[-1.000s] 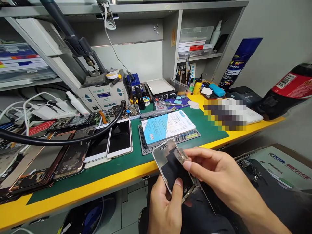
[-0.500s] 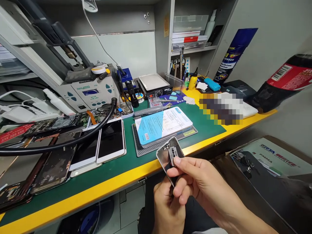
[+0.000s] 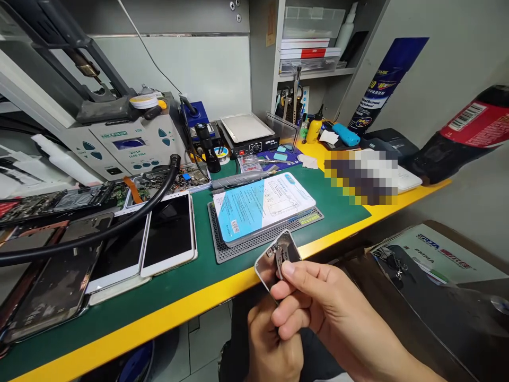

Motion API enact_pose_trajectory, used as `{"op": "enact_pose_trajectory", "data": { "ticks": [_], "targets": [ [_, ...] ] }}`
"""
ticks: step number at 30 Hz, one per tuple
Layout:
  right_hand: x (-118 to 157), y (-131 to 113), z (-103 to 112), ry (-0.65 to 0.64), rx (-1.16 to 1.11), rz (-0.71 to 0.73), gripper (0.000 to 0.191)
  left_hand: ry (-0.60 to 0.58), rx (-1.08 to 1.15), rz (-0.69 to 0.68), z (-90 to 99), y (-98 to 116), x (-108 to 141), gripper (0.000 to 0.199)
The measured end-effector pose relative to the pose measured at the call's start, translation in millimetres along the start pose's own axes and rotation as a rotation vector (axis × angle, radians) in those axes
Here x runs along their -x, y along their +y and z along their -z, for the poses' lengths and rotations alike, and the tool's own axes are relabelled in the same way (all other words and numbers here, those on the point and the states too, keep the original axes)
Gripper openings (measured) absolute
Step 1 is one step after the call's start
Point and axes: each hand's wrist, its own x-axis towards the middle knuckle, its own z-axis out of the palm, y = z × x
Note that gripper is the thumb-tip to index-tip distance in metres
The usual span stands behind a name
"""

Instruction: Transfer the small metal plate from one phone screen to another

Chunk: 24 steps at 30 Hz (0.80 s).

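Note:
Over the bench's front edge, my left hand is wrapped round the lower end of a phone frame with a shiny face and a metal rim. A thin razor blade is pinched between the thumb and fingers of my right hand. The blade lies close along the shiny face, near the frame's upper end; whether its edge touches I cannot tell. My right fingers hide the lower part of both the blade and the frame.
Behind my hands a blue and white box lies on a grey mat. White phones and a black hose are on the left. A cola bottle leans at the right, above a cardboard box beside the bench.
The blade has turned and now shows narrower, nearer edge-on. Both hands stay on the frame and blade. The camera view has shifted, so the left side of the bench sits further left.

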Motion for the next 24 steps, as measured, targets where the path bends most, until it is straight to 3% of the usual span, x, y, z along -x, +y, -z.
{"op": "enact_pose_trajectory", "data": {
  "ticks": [3, 10, 16, 24],
  "targets": [
    [-0.8, 0.6, 0.3, 0.015, 0.011, -0.016, 0.035, -0.069, -0.036, -0.089, 1.3, -2.0, -0.6, 0.032],
    [-4.9, -4.5, 4.2, 0.125, -0.145, -0.093, 0.027, -0.112, -0.134, -0.240, 5.2, -0.2, -1.4, 0.017],
    [-3.8, -4.9, 2.9, 0.199, -0.225, -0.008, 0.023, -0.073, -0.157, -0.231, -2.5, 1.0, 0.8, 0.025],
    [-7.4, -1.7, 3.4, 0.197, -0.048, 0.055, 0.031, -0.058, -0.219, -0.292, 1.6, 1.3, -0.5, 0.024]
  ]
}}
